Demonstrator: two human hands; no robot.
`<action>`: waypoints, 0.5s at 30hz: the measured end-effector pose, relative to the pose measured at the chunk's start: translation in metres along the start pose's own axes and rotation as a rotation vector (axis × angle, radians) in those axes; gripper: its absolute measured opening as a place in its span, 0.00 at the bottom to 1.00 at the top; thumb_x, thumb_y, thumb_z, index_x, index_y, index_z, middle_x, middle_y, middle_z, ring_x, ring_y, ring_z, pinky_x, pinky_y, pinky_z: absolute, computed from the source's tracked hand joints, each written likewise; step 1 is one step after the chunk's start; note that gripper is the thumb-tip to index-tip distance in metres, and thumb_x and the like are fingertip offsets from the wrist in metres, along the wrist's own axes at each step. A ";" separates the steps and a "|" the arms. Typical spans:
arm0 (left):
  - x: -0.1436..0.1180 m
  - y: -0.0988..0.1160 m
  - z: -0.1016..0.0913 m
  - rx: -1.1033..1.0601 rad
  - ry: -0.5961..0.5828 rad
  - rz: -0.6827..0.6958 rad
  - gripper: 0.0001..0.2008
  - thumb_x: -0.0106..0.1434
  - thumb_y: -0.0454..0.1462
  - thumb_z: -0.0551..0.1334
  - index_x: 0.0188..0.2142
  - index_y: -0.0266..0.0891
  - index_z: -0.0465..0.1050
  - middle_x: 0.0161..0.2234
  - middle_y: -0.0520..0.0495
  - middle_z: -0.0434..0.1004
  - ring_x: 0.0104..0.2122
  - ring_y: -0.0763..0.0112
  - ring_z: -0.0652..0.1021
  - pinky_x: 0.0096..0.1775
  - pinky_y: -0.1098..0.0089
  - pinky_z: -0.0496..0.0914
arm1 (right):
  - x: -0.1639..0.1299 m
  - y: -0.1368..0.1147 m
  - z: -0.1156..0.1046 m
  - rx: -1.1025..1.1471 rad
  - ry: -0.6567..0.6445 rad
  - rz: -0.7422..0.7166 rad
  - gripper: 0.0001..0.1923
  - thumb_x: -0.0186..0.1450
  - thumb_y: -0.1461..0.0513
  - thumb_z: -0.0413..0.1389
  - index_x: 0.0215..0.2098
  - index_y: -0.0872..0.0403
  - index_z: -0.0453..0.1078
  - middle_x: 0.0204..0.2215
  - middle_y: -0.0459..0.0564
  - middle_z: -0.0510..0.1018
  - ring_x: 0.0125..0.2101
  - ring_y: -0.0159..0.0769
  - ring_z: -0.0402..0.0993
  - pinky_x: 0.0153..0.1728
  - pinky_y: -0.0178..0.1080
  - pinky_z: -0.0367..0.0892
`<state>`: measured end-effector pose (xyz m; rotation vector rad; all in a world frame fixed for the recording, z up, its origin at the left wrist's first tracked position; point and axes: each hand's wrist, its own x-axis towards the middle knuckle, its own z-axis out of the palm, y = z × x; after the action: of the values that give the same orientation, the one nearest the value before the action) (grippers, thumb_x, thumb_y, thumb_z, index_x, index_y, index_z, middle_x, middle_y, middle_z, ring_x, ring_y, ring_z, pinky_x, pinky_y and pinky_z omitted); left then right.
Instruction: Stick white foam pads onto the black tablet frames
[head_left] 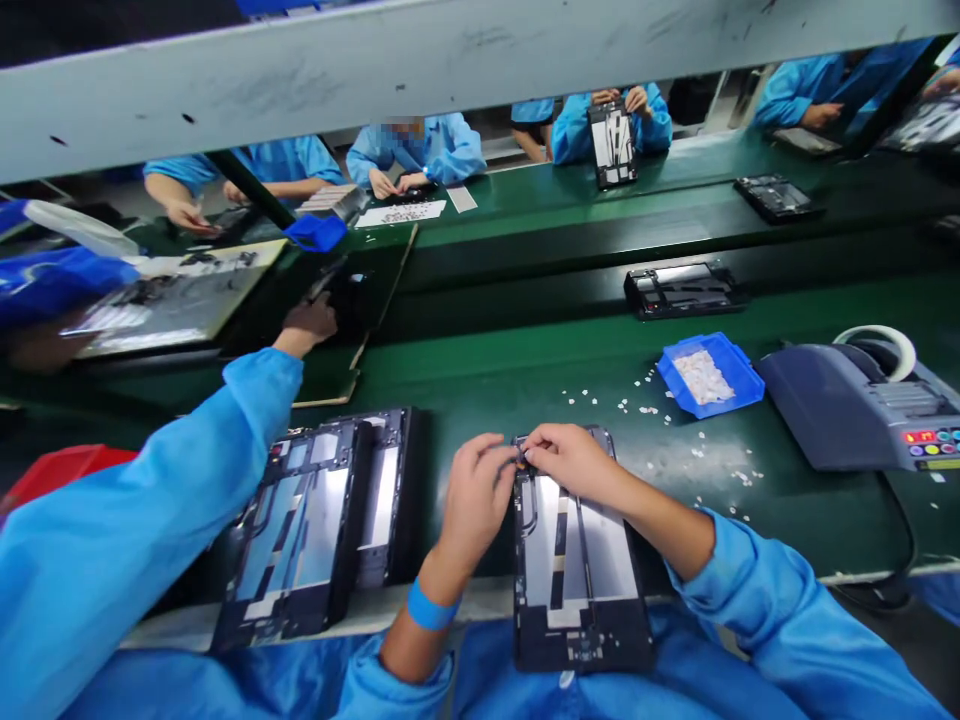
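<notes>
In front of me lies an opened tablet [611, 550], its near end over my lap and its insides facing up, with silver plates and a dark flat cable. My left hand [480, 490], below a blue wristband, has its fingertips pinched at the tablet's upper left corner. There my right hand [574, 460] meets it, thumb and finger closed together over the same spot. Between the fingertips is a tiny dark piece with a hint of orange, too small to name. The fingers partly hide that corner.
To the left are stacked opened tablets [300, 530], with a co-worker's sleeve [165, 480] reaching across. A blue tray [739, 385] holds small white pieces, some scattered nearby. A tape dispenser [825, 410] stands right. Another tablet [686, 290] lies beyond. A metal beam [450, 65] crosses above.
</notes>
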<state>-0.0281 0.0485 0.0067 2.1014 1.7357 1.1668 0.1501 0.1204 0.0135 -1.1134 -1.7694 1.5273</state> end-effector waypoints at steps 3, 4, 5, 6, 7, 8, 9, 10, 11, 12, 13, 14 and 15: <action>-0.009 0.014 0.003 -0.298 -0.047 -0.362 0.16 0.62 0.35 0.65 0.51 0.39 0.76 0.38 0.46 0.81 0.35 0.67 0.80 0.38 0.68 0.74 | -0.008 -0.001 0.000 -0.011 0.039 -0.012 0.05 0.66 0.66 0.59 0.38 0.53 0.78 0.32 0.44 0.83 0.31 0.32 0.76 0.33 0.33 0.65; -0.010 0.018 0.005 -0.362 -0.060 -0.449 0.15 0.62 0.36 0.65 0.50 0.39 0.76 0.37 0.46 0.82 0.34 0.67 0.80 0.37 0.68 0.74 | -0.009 -0.002 0.000 -0.027 0.048 -0.029 0.06 0.66 0.66 0.59 0.38 0.53 0.78 0.33 0.44 0.83 0.32 0.32 0.77 0.34 0.33 0.65; -0.010 0.021 0.006 -0.408 -0.065 -0.518 0.14 0.63 0.38 0.65 0.48 0.38 0.78 0.36 0.46 0.82 0.34 0.67 0.80 0.38 0.68 0.74 | -0.010 -0.002 0.001 -0.047 0.058 -0.049 0.06 0.66 0.67 0.59 0.38 0.52 0.79 0.33 0.44 0.84 0.33 0.33 0.77 0.35 0.33 0.65; -0.009 0.022 0.008 -0.444 -0.063 -0.570 0.13 0.63 0.40 0.65 0.45 0.38 0.79 0.36 0.45 0.83 0.35 0.66 0.80 0.38 0.67 0.74 | -0.011 -0.003 0.002 -0.071 0.071 -0.069 0.06 0.66 0.67 0.59 0.38 0.52 0.79 0.34 0.44 0.84 0.34 0.33 0.77 0.35 0.34 0.65; -0.008 0.023 0.010 -0.477 -0.056 -0.613 0.12 0.63 0.41 0.65 0.43 0.37 0.79 0.36 0.44 0.84 0.35 0.65 0.81 0.39 0.67 0.74 | -0.012 -0.003 0.003 -0.097 0.087 -0.088 0.07 0.67 0.67 0.59 0.38 0.51 0.79 0.34 0.44 0.84 0.34 0.33 0.78 0.36 0.34 0.66; -0.006 0.023 0.012 -0.512 -0.051 -0.646 0.12 0.63 0.42 0.65 0.41 0.37 0.80 0.35 0.44 0.84 0.35 0.65 0.81 0.38 0.67 0.74 | -0.012 -0.003 0.005 -0.126 0.114 -0.102 0.07 0.67 0.67 0.59 0.39 0.51 0.78 0.35 0.44 0.84 0.35 0.33 0.78 0.37 0.34 0.66; -0.004 0.023 0.013 -0.545 -0.050 -0.670 0.12 0.62 0.43 0.65 0.40 0.37 0.80 0.35 0.44 0.85 0.34 0.65 0.81 0.38 0.67 0.74 | -0.013 -0.002 0.006 -0.163 0.149 -0.113 0.07 0.67 0.67 0.59 0.40 0.51 0.78 0.35 0.45 0.83 0.35 0.34 0.78 0.37 0.34 0.66; -0.003 0.022 0.014 -0.570 -0.049 -0.685 0.12 0.61 0.43 0.66 0.38 0.37 0.80 0.34 0.45 0.85 0.33 0.65 0.81 0.37 0.68 0.74 | -0.014 -0.002 0.007 -0.209 0.188 -0.125 0.06 0.67 0.67 0.60 0.40 0.51 0.77 0.35 0.45 0.83 0.35 0.34 0.78 0.38 0.35 0.67; -0.002 0.021 0.015 -0.588 -0.048 -0.692 0.12 0.61 0.43 0.66 0.38 0.37 0.80 0.33 0.45 0.84 0.33 0.65 0.80 0.36 0.68 0.74 | -0.015 -0.001 0.008 -0.267 0.222 -0.143 0.05 0.67 0.67 0.61 0.39 0.51 0.77 0.34 0.45 0.83 0.35 0.35 0.78 0.38 0.35 0.67; -0.002 0.021 0.016 -0.597 -0.040 -0.694 0.11 0.60 0.43 0.66 0.37 0.38 0.80 0.33 0.46 0.84 0.33 0.65 0.80 0.36 0.68 0.73 | -0.017 0.000 0.009 -0.336 0.249 -0.167 0.04 0.67 0.67 0.61 0.38 0.51 0.76 0.33 0.46 0.82 0.36 0.36 0.78 0.39 0.36 0.67; -0.002 0.021 0.016 -0.598 -0.032 -0.691 0.11 0.60 0.43 0.66 0.37 0.38 0.80 0.32 0.46 0.84 0.32 0.66 0.80 0.35 0.69 0.73 | -0.018 0.000 0.010 -0.409 0.264 -0.198 0.03 0.67 0.66 0.61 0.37 0.52 0.76 0.33 0.47 0.82 0.37 0.37 0.78 0.40 0.37 0.67; -0.002 0.022 0.016 -0.590 -0.026 -0.685 0.11 0.61 0.43 0.66 0.37 0.38 0.80 0.32 0.46 0.84 0.32 0.66 0.80 0.35 0.69 0.73 | -0.020 0.001 0.011 -0.476 0.266 -0.234 0.03 0.68 0.66 0.61 0.36 0.51 0.76 0.34 0.48 0.82 0.37 0.38 0.78 0.41 0.37 0.67; -0.003 0.023 0.016 -0.573 -0.018 -0.675 0.10 0.61 0.43 0.65 0.37 0.38 0.80 0.31 0.47 0.83 0.31 0.66 0.80 0.34 0.69 0.73 | -0.021 0.001 0.012 -0.527 0.257 -0.270 0.04 0.69 0.66 0.60 0.37 0.51 0.76 0.35 0.49 0.82 0.39 0.39 0.78 0.42 0.38 0.68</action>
<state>-0.0004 0.0441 0.0077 1.0744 1.6330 1.2115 0.1515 0.0960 0.0126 -1.1822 -2.0896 0.7381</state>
